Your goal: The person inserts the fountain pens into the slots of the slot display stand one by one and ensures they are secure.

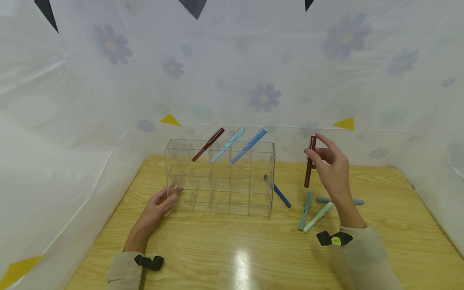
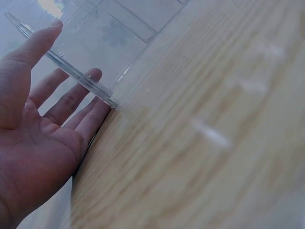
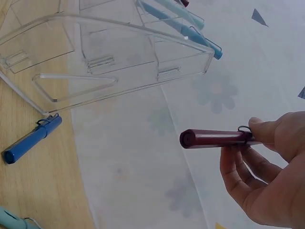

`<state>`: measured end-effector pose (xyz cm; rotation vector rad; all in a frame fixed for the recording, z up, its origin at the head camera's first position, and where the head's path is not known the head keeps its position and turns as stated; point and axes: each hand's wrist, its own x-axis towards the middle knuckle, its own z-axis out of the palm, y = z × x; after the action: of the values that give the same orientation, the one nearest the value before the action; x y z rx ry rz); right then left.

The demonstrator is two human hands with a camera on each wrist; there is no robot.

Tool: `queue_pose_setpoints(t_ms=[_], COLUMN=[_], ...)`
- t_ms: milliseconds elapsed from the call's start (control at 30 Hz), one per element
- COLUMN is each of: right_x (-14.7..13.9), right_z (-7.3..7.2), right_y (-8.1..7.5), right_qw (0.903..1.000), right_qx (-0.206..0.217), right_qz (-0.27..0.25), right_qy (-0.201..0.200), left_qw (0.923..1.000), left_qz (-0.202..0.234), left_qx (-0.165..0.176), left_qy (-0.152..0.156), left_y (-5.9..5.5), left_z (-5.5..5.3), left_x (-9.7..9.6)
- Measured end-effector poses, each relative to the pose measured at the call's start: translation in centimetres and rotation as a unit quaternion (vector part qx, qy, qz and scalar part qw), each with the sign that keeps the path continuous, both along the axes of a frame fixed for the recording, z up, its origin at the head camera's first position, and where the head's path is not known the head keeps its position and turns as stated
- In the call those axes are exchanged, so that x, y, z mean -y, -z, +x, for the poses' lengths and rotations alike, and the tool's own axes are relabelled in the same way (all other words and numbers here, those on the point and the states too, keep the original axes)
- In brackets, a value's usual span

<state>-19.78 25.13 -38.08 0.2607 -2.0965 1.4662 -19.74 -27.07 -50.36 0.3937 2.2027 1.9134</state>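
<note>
A clear acrylic rack (image 1: 217,181) with several compartments stands on the table. Leaning in its top tier are a dark red pen (image 1: 208,145), a pale blue pen (image 1: 227,146) and a mid-blue pen (image 1: 249,146). At the rack's left end, my left hand (image 1: 156,209) loosely holds the side edge, thumb in front and fingers along the side panel (image 2: 66,71). To the right of the rack, my right hand (image 1: 333,169) pinches another dark red pen (image 1: 309,167) near its clip end. That pen hangs nearly upright above the table, apart from the rack.
Beside the rack's right end lies a dark blue pen (image 1: 282,195). Farther right, a teal pen (image 1: 305,211), a pale green pen (image 1: 318,217) and a grey-blue pen (image 1: 357,201) lie below my right hand. Behind the wooden table (image 1: 203,249) hangs a flowered white sheet (image 1: 224,80).
</note>
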Motion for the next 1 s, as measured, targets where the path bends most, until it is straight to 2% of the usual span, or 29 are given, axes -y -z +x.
queue_pose_setpoints(t_ms=[333, 500, 733, 1000], right_x=[2.0, 3.0, 4.9, 6.9], right_z=[0.3, 0.5, 0.4, 0.7], right_y=[-2.2, -3.1, -3.8, -4.1], right_qw=[0.9981, 0.9938, 0.9900, 0.9840], right_qx=[-0.020, -0.014, -0.028, -0.019], right_qz=[-0.038, -0.082, -0.102, -0.133], right_qy=[-0.045, -0.073, -0.093, -0.117], left_qw=[1.0000, 0.9999, 0.9999, 1.0000], left_qz=[-0.002, -0.007, -0.004, -0.001], left_qx=[-0.004, 0.001, 0.001, 0.000], left_qy=[-0.004, -0.011, -0.012, -0.008], left_y=[0.5, 0.3, 0.1, 0.3], left_z=[-0.1, -0.1, -0.1, -0.2], left_x=[0.2, 0.1, -0.1, 0.1])
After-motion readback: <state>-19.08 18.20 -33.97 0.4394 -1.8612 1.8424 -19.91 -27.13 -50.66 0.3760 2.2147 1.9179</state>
